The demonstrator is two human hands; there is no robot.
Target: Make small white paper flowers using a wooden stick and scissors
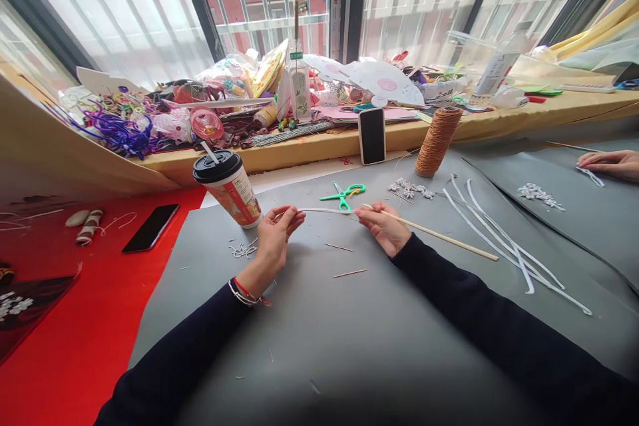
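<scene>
I see my left hand (277,233) pinched on one end of a white strip (324,211), while my right hand (382,226) clamps its other end together with a thin wooden stick (449,239), just above the grey bench (319,333). Too hard a pull could snap the strip or slip it from either grip — and my left elbow could tip the one lidded cup (229,188). I count one green scissors (343,194), one twine spool (438,140), two phones.
</scene>
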